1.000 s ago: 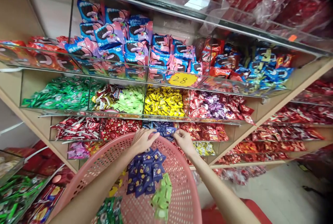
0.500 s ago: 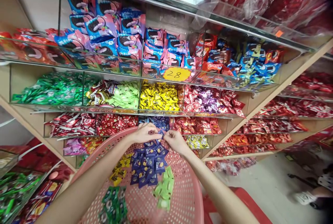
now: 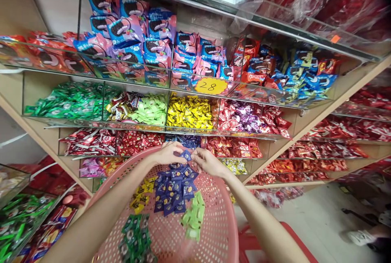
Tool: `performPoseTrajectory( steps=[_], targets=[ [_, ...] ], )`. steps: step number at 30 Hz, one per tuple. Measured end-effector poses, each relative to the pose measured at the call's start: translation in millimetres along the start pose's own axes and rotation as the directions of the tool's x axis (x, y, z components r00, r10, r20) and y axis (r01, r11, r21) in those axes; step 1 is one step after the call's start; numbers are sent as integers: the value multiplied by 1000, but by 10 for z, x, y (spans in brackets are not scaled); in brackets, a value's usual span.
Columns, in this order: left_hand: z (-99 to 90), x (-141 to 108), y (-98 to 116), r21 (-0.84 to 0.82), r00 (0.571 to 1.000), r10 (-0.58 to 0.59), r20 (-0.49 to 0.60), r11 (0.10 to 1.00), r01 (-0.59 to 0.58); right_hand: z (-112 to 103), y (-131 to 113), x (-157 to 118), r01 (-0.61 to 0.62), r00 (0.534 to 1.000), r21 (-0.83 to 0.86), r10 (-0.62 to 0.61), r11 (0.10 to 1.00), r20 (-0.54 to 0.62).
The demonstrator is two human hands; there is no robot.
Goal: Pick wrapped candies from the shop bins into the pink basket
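Observation:
Over the far part of a pink perforated basket [image 3: 224, 218], my left hand [image 3: 169, 153] and my right hand [image 3: 208, 162] meet around a small blue-purple packet [image 3: 185, 154]. The left fingers grip its left side, and the right fingers pinch at its right edge. Below them in the basket lies a pile of blue-purple packets [image 3: 174, 191]. Yellow packets [image 3: 142, 196] lie left of that pile, light green ones [image 3: 194, 216] to the right, and dark green ones [image 3: 136, 238] nearer to me.
Glass-fronted shelves [image 3: 189, 130] of sorted sweets stand behind the basket, with a yellow price tag [image 3: 211, 86] reading 28. A red stool [image 3: 249, 238] is at the lower right. Farther right, a person's shoe [image 3: 360, 237] shows near the floor.
The packet between my hands shows more of its face, and my hands have shifted slightly. The view has moved a little, so the shelves appear farther right.

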State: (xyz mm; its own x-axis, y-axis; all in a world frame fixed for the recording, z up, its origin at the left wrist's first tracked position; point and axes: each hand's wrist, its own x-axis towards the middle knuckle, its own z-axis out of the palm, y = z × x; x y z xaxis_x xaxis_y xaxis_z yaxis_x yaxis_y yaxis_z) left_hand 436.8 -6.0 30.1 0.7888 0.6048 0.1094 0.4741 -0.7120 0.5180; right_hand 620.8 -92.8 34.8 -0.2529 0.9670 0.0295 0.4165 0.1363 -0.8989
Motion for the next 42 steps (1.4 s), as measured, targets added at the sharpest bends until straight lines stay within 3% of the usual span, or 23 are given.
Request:
performPoseTrajectory(
  steps=[3, 9, 12, 17, 25, 30, 36, 39, 42],
  targets=[
    [-17, 17, -9, -18, 1000, 8, 9, 1000, -8, -7, -17, 11, 21, 1000, -51, -20, 998, 16],
    [19, 26, -25, -17, 999, -50, -1, 999, 50, 131, 34, 21, 10, 997, 160, 1, 987, -72],
    [29, 38, -6, -7, 999, -52, -3, 999, 52, 165, 67, 17, 20, 997, 188, -4, 982, -81],
    [39, 76, 18, 7, 999, -37, 9, 999, 37, 117, 83, 1, 16, 987, 248, 25, 969, -159],
    [88, 156, 46, -17, 999, 32, 39, 999, -31, 16, 91, -87, -23, 983, 312, 79, 950, -167],
    [62, 187, 80, -62, 996, -44, 84, 997, 49, -93, 35, -261, -85, 968, 189, 126, 978, -216],
    [42, 198, 155, -76, 988, -48, 147, 995, 60, -37, 128, -408, -284, 958, -127, 288, 951, 17],
    [60, 208, 174, -72, 987, -58, 151, 995, 70, 28, 233, -341, -291, 953, -222, 303, 931, 24],
    [82, 209, 168, -74, 988, -62, 141, 995, 73, 64, 330, -230, -236, 971, -265, 239, 935, -21]
  ],
)
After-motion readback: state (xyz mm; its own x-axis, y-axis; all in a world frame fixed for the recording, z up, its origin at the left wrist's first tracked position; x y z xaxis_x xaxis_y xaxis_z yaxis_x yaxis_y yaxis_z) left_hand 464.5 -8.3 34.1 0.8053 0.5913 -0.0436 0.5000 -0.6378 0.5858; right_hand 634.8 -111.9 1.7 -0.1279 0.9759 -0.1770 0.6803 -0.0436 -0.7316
